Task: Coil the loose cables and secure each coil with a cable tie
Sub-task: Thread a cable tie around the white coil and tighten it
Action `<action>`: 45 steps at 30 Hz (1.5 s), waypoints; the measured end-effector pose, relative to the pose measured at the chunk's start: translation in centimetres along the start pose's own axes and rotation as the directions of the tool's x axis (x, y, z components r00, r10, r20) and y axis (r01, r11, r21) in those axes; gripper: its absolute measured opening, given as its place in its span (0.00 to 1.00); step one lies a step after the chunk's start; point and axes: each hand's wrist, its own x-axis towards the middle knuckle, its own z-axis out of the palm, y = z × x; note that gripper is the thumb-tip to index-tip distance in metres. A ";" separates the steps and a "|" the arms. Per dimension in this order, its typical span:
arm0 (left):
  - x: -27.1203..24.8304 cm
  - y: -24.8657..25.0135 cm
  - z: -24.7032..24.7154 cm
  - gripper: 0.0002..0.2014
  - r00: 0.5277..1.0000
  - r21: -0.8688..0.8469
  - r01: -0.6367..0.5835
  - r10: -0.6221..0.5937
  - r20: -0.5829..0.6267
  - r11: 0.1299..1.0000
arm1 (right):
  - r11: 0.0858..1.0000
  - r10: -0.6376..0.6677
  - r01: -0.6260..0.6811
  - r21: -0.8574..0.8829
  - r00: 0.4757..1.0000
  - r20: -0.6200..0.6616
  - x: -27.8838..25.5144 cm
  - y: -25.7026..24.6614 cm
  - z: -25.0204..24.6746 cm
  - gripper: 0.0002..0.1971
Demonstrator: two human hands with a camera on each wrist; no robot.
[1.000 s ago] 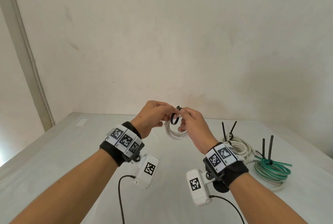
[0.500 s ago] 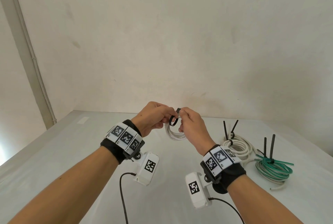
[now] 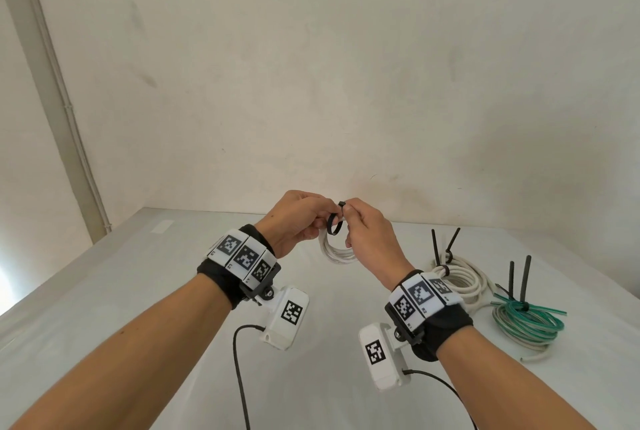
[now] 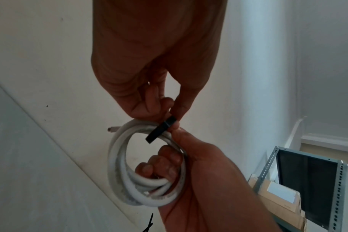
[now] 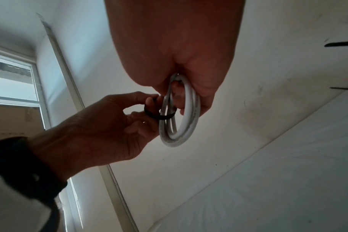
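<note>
A small white cable coil hangs upright at mid-frame of the head view, a black cable tie looped loosely around its top strands. At the right, flat on the table, lie a larger white coil and a green coil, each bound by black ties with tails sticking up.

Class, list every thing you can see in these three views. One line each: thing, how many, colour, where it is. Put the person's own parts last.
Small cable coil: one, white, held in the air between both hands.
Cable tie: one, black, looped round the small coil's top.
Large coil: one, white, on the table right of the hands, black tie tails upright.
Green coil: one, green and white, further right, black tie tails upright.
Table: one, white.
Metal rack: one, grey, in the left wrist view, cardboard beside it.
Wrist cameras: two, white, under the wrists.
Left hand: pinches the tie.
Right hand: grips the small coil.
</note>
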 end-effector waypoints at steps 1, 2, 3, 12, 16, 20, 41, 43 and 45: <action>0.1 0.2 -0.1 0.08 1.000 -0.008 0.001 -0.001 -0.002 1.000 | 1.000 -0.011 0.011 -0.020 1.000 0.004 0.0 0.0 0.0 0.15; 0.2 0.3 -0.1 0.07 1.000 -0.017 0.003 -0.003 -0.010 1.000 | 0.999 -0.022 0.022 -0.039 1.000 0.009 0.1 0.1 0.1 0.15; 0.3 0.5 -0.2 0.05 1.000 -0.032 0.007 -0.008 -0.022 0.999 | 0.998 -0.031 0.032 -0.056 0.999 0.013 0.1 0.1 0.0 0.15; 0.8 0.1 -0.2 0.07 0.998 -0.215 0.041 -0.050 -0.036 0.976 | 0.992 -0.064 0.071 -0.109 0.996 0.063 -0.2 0.1 -0.3 0.14; 0.9 0.6 -0.2 0.08 0.995 -0.157 0.066 -0.077 -0.062 0.985 | 0.980 -0.114 0.129 -0.154 0.988 0.101 0.0 0.0 -0.8 0.13; 0.9 1.6 -0.4 0.02 0.985 0.013 0.137 -0.135 -0.107 0.991 | 0.983 -0.107 0.123 -0.137 0.988 0.113 0.1 0.0 -1.1 0.13; 1.1 -1.0 -0.2 0.26 0.976 -0.074 0.184 -0.174 0.129 0.980 | 0.960 0.061 -0.099 0.260 0.987 0.148 -0.1 0.0 -1.1 0.16; 0.7 -1.4 0.5 0.21 0.986 -0.007 0.088 -0.086 0.143 0.996 | 0.942 0.105 -0.140 0.305 0.986 0.128 -0.1 0.0 -0.9 0.16; 0.7 -1.8 1.0 0.22 0.995 0.002 -0.016 0.015 0.100 1.000 | 0.914 0.167 -0.194 0.355 0.980 0.106 -0.1 0.2 -0.5 0.14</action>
